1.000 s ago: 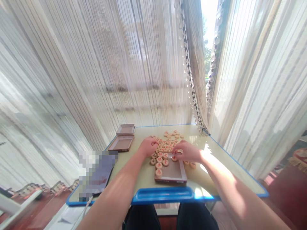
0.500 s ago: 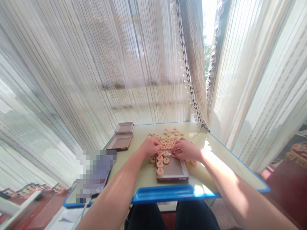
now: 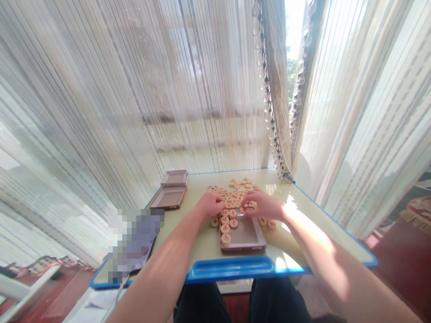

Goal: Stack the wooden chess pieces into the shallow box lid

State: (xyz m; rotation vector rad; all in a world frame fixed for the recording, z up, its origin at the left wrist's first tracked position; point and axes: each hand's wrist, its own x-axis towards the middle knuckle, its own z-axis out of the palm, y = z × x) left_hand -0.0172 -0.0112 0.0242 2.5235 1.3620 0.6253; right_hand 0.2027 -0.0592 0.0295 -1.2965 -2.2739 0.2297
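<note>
A shallow brown tray (image 3: 247, 235) lies on the table in front of me, with several round wooden chess pieces (image 3: 229, 223) lined along its left side. A loose heap of the same pieces (image 3: 237, 190) lies beyond its far edge. My left hand (image 3: 210, 205) rests curled at the tray's far left corner among the pieces. My right hand (image 3: 264, 205) sits at the tray's far edge, fingers pinched on a piece (image 3: 243, 209) with a red mark.
The table (image 3: 303, 211) has a blue rim with a blue handle recess (image 3: 230, 268) at the near edge. Two open brown box halves (image 3: 170, 190) lie at the far left. A blurred-out flat object (image 3: 134, 240) lies near left. Sheer curtains (image 3: 151, 89) hang behind.
The view has shifted slightly. My right hand has drawn back a little toward the far edge of the tray with the piece; my left hand stays at the tray corner.
</note>
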